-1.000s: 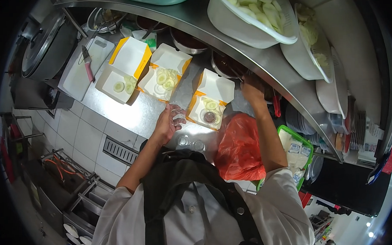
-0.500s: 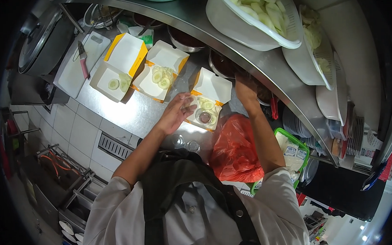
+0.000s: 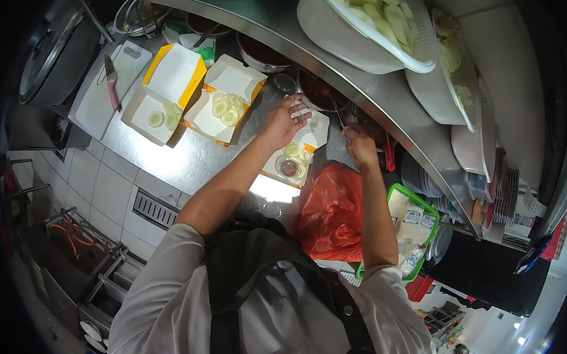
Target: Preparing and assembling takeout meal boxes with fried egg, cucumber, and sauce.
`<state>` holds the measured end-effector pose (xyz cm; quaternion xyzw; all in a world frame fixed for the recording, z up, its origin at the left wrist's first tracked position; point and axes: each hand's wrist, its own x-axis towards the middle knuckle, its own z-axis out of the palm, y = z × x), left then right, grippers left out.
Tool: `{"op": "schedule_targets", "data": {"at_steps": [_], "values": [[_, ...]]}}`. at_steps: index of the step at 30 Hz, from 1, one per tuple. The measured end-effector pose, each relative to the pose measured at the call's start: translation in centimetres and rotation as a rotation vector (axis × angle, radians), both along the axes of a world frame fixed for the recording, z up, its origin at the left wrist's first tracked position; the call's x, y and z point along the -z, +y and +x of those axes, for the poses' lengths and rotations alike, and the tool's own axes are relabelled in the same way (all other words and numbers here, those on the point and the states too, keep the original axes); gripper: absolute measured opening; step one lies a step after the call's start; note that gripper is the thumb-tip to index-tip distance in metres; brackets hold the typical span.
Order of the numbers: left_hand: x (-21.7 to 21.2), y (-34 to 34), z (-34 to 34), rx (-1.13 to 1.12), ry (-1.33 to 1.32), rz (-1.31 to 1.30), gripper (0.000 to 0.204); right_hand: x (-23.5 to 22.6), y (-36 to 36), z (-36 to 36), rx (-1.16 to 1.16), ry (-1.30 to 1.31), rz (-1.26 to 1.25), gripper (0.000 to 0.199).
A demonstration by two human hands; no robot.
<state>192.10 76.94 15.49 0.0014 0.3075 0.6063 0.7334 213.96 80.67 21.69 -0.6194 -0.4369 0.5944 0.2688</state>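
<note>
Three yellow-edged white boxes [image 3: 176, 73] stand open on the steel counter [image 3: 159, 154], each holding cucumber slices [image 3: 156, 118]; the right one also holds a small cup of dark sauce [image 3: 289, 170]. Printed white packets [image 3: 413, 217], their lettering tiny, lie in a green-rimmed basket [image 3: 395, 191]. The left hand [image 3: 284, 122] pinches a clear cup [image 3: 300, 109] over the right box's lid, near a sauce pot [image 3: 301, 91]. The right hand [image 3: 360, 147] closes around a thin metal handle [image 3: 339, 111] slanting from that pot, below the shelf's edge [image 3: 368, 97]. Counter shows between the middle and right boxes.
</note>
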Motion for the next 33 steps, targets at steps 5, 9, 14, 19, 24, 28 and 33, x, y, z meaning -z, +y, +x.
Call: {"op": "schedule_targets", "data": {"at_steps": [5, 9, 14, 19, 24, 28, 33], "values": [[0.3, 0.9, 1.4, -0.013, -0.063, 0.025, 0.031, -0.4, -4.8, 0.9, -0.063, 0.005, 0.206, 0.028], [-0.2, 0.9, 2.1, 0.012, -0.090, 0.049, 0.030, -1.4, -8.2, -0.5, -0.212, -0.476, 0.780, 0.021], [-0.5, 0.7, 2.1, -0.005, -0.107, 0.079, 0.030, -2.0, -10.1, -1.5, -0.320, -1.010, 0.846, 0.028], [-0.3, 0.7, 1.7, -0.014, -0.146, 0.087, 0.031, -0.6, -9.3, -0.6, -0.220, -0.491, 0.675, 0.025], [0.7, 0.5, 0.6, 0.022, -0.247, 0.094, 0.030, -2.2, -5.8, -0.6, 0.081, 0.246, 0.032, 0.018], [0.9, 0.6, 0.0, 0.002, -0.276, 0.089, 0.030, 2.4, 0.3, 1.1, -0.220, -0.454, 0.627, 0.020], [1.6, -0.2, -1.7, -0.113, -0.285, 0.064, 0.027, 2.2, 2.6, -3.3, -0.488, -1.202, 1.145, 0.027]]}}
